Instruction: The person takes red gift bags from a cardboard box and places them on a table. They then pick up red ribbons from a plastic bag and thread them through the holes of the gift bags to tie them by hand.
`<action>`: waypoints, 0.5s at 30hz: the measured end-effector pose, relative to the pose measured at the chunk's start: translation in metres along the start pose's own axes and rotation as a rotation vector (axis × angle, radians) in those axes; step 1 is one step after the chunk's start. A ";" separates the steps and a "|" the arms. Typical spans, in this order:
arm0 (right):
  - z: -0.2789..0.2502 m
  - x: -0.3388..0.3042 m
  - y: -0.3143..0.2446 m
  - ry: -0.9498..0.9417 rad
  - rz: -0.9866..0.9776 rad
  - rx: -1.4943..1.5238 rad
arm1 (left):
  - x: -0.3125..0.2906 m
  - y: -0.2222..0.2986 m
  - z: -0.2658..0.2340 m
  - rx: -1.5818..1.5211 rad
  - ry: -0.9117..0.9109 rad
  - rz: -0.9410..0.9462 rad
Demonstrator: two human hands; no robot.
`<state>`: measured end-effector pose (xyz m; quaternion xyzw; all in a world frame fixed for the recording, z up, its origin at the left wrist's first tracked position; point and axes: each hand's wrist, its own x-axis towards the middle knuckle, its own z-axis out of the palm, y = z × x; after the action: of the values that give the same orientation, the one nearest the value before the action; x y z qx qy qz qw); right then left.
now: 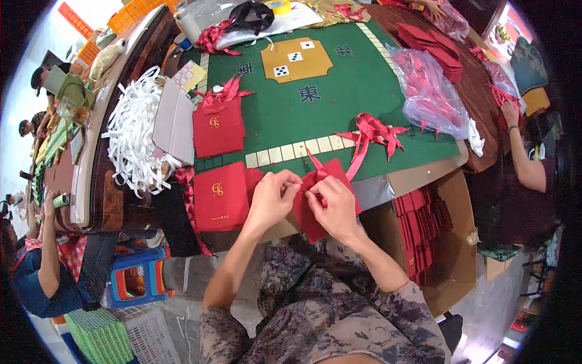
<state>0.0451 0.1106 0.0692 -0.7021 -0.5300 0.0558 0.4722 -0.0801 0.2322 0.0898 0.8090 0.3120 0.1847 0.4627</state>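
Close in front of me, a red paper gift bag (312, 229) leans at the near edge of the table. A glossy red ribbon (316, 165) rises from its upper part. My right hand (333, 209) is closed over the bag, fingertips pinching the ribbon against it. My left hand (274, 197) is just beside it, thumb and fingers pinched together; anything between them is too small to make out. Left of that hand lies a stack of flat red bags (221, 197) with gold print. Farther off is another red bag stack (218, 133), with ribbons on top.
A bunch of loose red ribbons (373, 133) lies on the green mat (285, 121). White strips (139, 127) spill at the left. At the right sit a plastic bag of ribbons (430, 91) and a carton (458, 242) of red bags. Co-workers' arms (526, 161) show at both sides.
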 end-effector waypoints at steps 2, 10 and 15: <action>0.003 0.001 0.000 0.027 -0.133 -0.171 | -0.002 0.006 0.001 0.203 0.059 0.082; 0.007 0.003 0.005 -0.030 -0.132 -0.209 | -0.001 0.002 0.003 0.198 0.053 0.060; -0.004 0.005 -0.008 -0.043 0.095 0.013 | 0.000 -0.006 -0.002 0.120 0.082 0.056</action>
<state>0.0439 0.1125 0.0795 -0.7222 -0.5056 0.0967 0.4621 -0.0827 0.2359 0.0852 0.8355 0.3185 0.2117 0.3946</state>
